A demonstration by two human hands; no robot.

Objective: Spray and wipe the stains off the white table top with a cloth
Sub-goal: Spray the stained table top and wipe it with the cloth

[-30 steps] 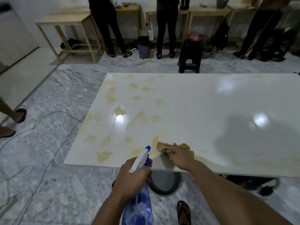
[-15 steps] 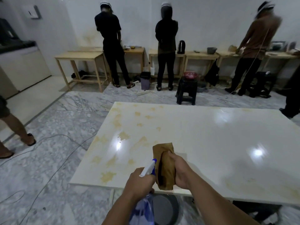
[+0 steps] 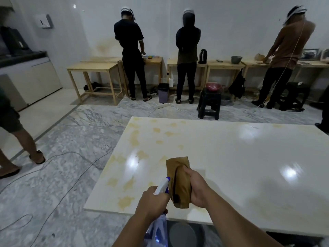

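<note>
Right hand [image 3: 196,188] closed round a folded brown cloth [image 3: 179,182], held upright above the table [image 3: 240,157] — off the surface; left hand [image 3: 153,202] gripping a spray bottle [image 3: 159,227], nozzle forward; yellow stains [image 3: 135,139] across the left half.

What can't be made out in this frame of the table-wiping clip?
- Spray bottle: lower body cut off by the bottom edge of the head view; its trigger is hidden under the left hand.
- Cloth: its far side is covered by the right hand.
- Table: right end cut off by the frame edge; glare patches hide any stains there.
- Table base: only a dark round part shows below the near edge.
</note>
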